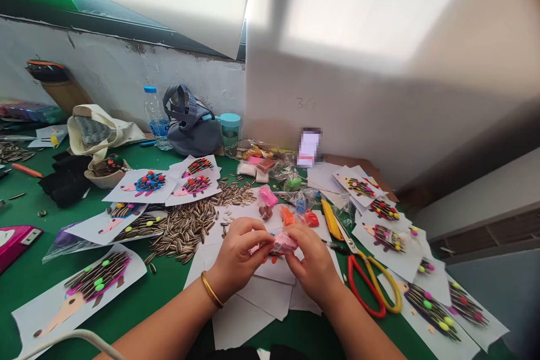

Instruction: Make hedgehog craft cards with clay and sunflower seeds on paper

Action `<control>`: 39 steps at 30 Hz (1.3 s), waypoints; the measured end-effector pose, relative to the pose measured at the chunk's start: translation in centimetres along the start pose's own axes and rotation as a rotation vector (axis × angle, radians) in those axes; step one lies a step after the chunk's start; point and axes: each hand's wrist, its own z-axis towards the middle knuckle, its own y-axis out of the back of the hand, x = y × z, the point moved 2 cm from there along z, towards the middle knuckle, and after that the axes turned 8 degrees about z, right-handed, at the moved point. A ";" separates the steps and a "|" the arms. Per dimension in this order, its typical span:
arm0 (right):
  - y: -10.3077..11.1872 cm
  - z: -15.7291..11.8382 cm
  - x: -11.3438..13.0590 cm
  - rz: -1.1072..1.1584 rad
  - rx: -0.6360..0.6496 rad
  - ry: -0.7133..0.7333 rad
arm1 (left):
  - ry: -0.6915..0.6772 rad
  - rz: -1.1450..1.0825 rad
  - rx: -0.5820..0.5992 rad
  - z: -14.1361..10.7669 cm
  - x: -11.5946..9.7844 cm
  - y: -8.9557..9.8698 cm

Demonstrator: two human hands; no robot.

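Over a pile of white paper sheets [253, 301], my two hands meet around a lump of pink modelling clay [285, 243], which looks partly wrapped in clear plastic. My right hand [312, 261] grips the lump between thumb and fingers. My left hand [240, 256] is closed in a pinch at the clay's left side, with some pink showing between its fingers. Just beyond lie orange clay [288, 215], red clay [311, 218], brown clay [265, 212] and another pink piece [268, 196]. Part of a picture under my hands is hidden.
Sunflower seeds [185, 229] are heaped left of my hands. Scissors [367, 270] and a yellow utility knife [332, 219] lie at right. Seed-covered hedgehog pictures [99, 281] spread on both sides. A phone [309, 147] leans against the back board; a water bottle [157, 118] stands behind.
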 end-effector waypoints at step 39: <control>0.6 0.5 1.5 0.308 0.296 -0.351 | -0.137 0.085 0.180 0.0 -0.5 -0.3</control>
